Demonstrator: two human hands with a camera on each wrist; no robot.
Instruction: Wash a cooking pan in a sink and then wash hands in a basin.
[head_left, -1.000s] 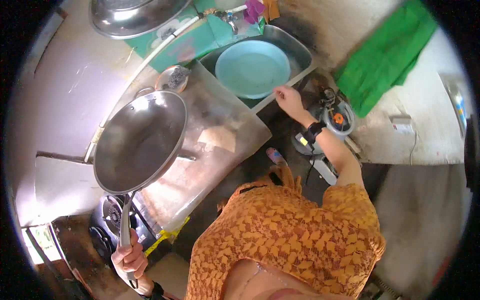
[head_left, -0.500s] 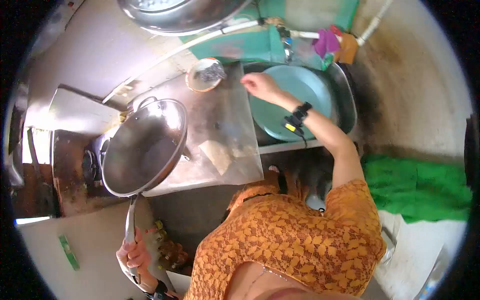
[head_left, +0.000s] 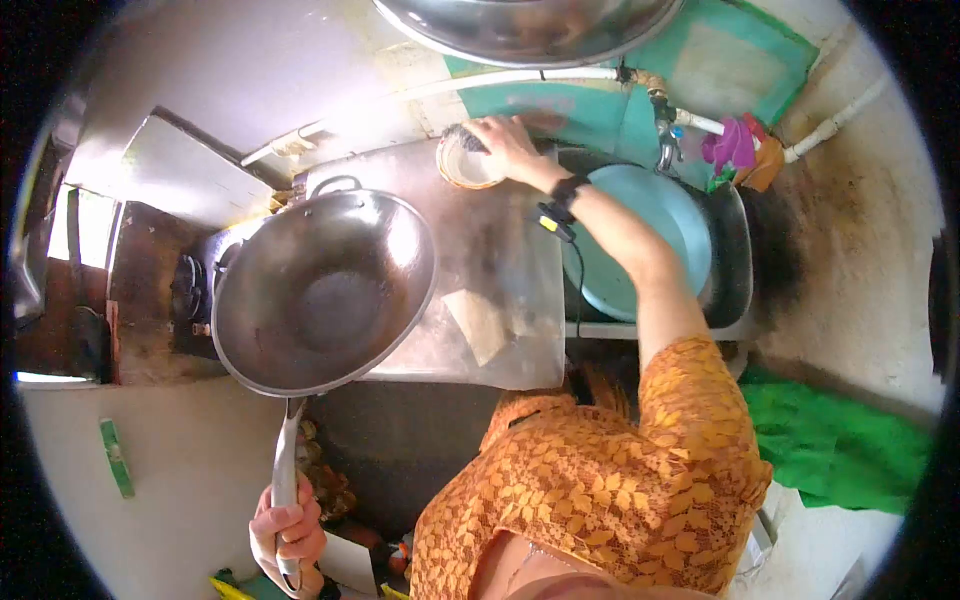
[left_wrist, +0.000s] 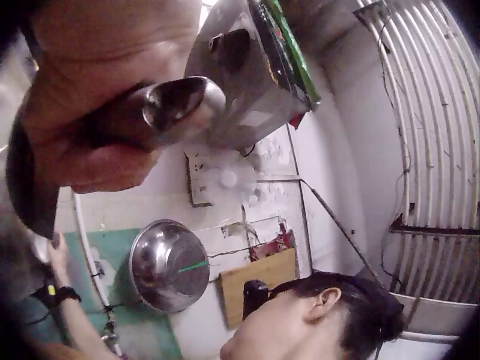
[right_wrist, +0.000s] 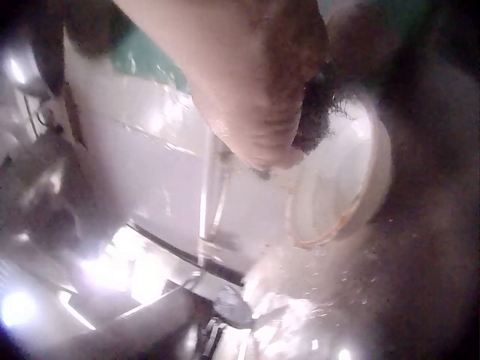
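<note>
My left hand (head_left: 288, 525) grips the long metal handle (head_left: 284, 450) of a large wok (head_left: 325, 290), fingers wrapped round it. The wok is tilted, its bare dark inside facing the head camera. In the left wrist view the rounded handle end (left_wrist: 184, 105) sticks out of the fist. At the back of the counter my right hand (head_left: 508, 148) pinches a dark steel wool scrubber (head_left: 462, 140) over a small white bowl (head_left: 468, 172) with a brownish rim. The right wrist view shows curled fingers against the wiry scrubber (right_wrist: 315, 112), part of it hidden by the hand.
Right of the counter (head_left: 530, 260) a light-blue basin (head_left: 690, 240) sits in a metal sink (head_left: 738, 290), below a tap (head_left: 668, 145). A large metal bowl (head_left: 540, 35) hangs on the wall above. A gas stove (head_left: 190, 290) is at the left.
My right hand has moved from the basin's edge leftward across to the small bowl and taken hold of the scrubber. The left hand still holds the wok, and the head view has turned.
</note>
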